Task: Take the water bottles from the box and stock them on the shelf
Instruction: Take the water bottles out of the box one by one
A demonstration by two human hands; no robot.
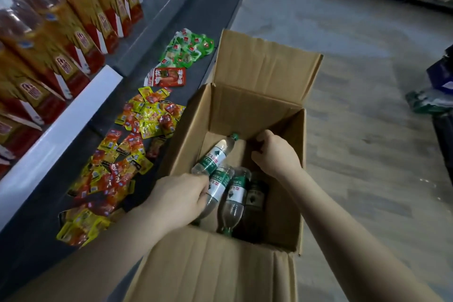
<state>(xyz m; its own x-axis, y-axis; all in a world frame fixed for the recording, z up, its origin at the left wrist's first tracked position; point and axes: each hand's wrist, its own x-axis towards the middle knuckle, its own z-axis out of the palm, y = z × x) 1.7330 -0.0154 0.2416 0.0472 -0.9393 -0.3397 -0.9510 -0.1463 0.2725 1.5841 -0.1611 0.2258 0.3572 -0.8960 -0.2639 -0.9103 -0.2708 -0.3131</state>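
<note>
An open cardboard box (255, 108) stands on the floor beside a low dark shelf (186, 5). Several clear water bottles with green-and-white labels lie in it. My left hand (179, 198) reaches in from the left and grips the lower end of one bottle (213, 156), which tilts up with its green cap toward the far wall. Two more bottles (235, 191) lie next to it, and a darker one (255, 195) sits in shadow. My right hand (275, 153) is inside the box near its right wall, fingers curled, with nothing visible in it.
Loose yellow-and-red snack packets (127, 152) and green ones (186, 49) lie scattered on the shelf left of the box. Tall orange-and-red bottles (61, 39) fill the shelf above. Grey floor (367, 81) stretches to the right, with more goods at the far right edge (434, 98).
</note>
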